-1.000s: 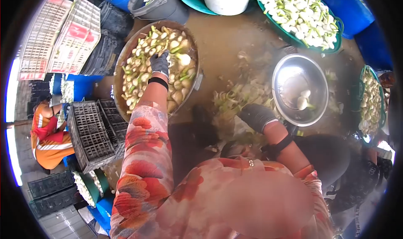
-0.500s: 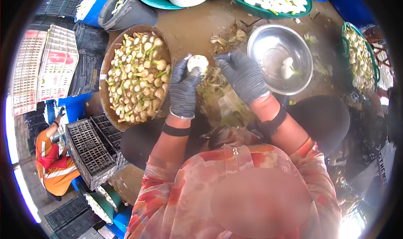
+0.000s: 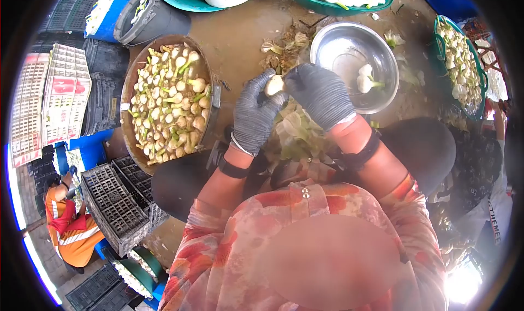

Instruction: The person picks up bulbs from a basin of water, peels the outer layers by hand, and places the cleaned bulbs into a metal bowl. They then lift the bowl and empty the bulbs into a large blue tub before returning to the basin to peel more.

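My left hand (image 3: 255, 114), in a dark ribbed glove, grips a pale garlic bulb (image 3: 274, 85) between thumb and fingers. Gloved the same way, my right hand (image 3: 323, 94) is closed, its curled fingertips against the bulb's right side; what they pinch is hidden. Below the hands lies a heap of papery peelings (image 3: 297, 131). To the left, a round brown tub (image 3: 127, 93) holds many garlic bulbs with short green stems. On the right, a shiny metal bowl (image 3: 349, 108) contains a couple of white peeled bulbs (image 3: 365, 79).
Green basins of white bulbs stand at the top (image 3: 327, 6) and right (image 3: 483, 87). A grey bucket (image 3: 155, 24) is at upper left. Black crates (image 3: 114, 193) and stacked white crates (image 3: 65, 95) line the left, where a person in orange (image 3: 73, 229) works.
My hands have come together at the bulb, the right one moving left onto its side. The bulb has turned and shifted slightly right. The whole view has shifted a little.
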The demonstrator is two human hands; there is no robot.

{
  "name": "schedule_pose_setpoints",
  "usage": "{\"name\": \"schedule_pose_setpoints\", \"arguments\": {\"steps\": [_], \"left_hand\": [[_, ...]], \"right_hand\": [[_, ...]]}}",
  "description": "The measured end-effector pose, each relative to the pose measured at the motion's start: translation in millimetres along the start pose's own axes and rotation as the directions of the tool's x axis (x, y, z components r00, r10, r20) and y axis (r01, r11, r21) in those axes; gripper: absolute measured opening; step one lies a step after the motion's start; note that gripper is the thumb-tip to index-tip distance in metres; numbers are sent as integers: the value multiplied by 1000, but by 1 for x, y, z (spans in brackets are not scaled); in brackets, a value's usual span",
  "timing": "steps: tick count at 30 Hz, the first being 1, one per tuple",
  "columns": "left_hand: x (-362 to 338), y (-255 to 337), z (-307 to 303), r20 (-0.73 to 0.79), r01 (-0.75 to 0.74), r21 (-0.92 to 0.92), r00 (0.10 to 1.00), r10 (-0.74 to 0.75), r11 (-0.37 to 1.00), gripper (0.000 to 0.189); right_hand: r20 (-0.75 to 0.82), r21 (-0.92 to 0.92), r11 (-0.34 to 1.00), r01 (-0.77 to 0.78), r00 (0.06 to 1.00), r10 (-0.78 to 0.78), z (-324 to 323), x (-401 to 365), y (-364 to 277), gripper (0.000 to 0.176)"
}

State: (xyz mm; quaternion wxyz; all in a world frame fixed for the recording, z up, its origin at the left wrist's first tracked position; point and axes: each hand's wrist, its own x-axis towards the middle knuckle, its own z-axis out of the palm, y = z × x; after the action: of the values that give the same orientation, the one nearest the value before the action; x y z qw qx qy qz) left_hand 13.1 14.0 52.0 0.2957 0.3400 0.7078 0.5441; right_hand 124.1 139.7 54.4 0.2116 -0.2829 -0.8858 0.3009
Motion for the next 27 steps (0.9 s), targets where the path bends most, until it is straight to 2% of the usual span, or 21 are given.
{"name": "schedule_pose_setpoints", "arguments": {"steps": [2,6,10,11,12,13,16,18,19,21,22,24,25,27], "left_hand": [[3,-4,-2,2,4,-29,1000,-4,1000,45],[6,-12,-4,49,-27,-72,998,31,997,46],[9,-1,-10,98,-37,-156,994,52,987,45],[7,8,-12,103,-11,-195,994,32,981,45],[7,15,-15,110,14,-233,994,12,972,44],[10,5,-17,115,-31,-299,991,69,954,44],[13,7,-22,89,90,-538,995,-50,838,46],[18,-4,-24,98,64,-496,995,-18,866,47],[19,-8,-26,103,53,-474,995,-4,879,47],[17,-8,-23,154,165,-688,985,-80,707,48],[18,-8,-20,194,219,-773,975,-108,595,48],[18,-17,-14,127,112,-466,990,-60,877,46],[20,-22,-12,98,43,-275,995,-17,961,45],[22,-28,-9,110,45,-322,994,-10,946,42]], "right_hand": [[16,9,999,51,999,-51,-2,1,2,15],[52,-74,997,-35,998,39,3,1,-4,14],[4,192,962,-194,980,197,2,11,2,17],[71,253,933,-257,966,247,-2,16,12,23],[118,184,940,-286,956,268,7,19,34,25],[162,113,944,-310,943,291,27,19,66,26],[234,-13,978,-210,950,207,50,5,110,29],[182,93,980,-177,970,158,51,5,108,29],[114,226,954,-196,978,174,30,8,74,29],[21,534,826,-180,979,201,-4,11,21,29],[69,619,752,-228,969,238,-8,13,9,29],[186,762,558,-329,936,299,-10,10,-6,29],[228,683,625,-377,924,308,-3,8,-3,28],[295,671,583,-458,887,356,4,9,6,25]]}}
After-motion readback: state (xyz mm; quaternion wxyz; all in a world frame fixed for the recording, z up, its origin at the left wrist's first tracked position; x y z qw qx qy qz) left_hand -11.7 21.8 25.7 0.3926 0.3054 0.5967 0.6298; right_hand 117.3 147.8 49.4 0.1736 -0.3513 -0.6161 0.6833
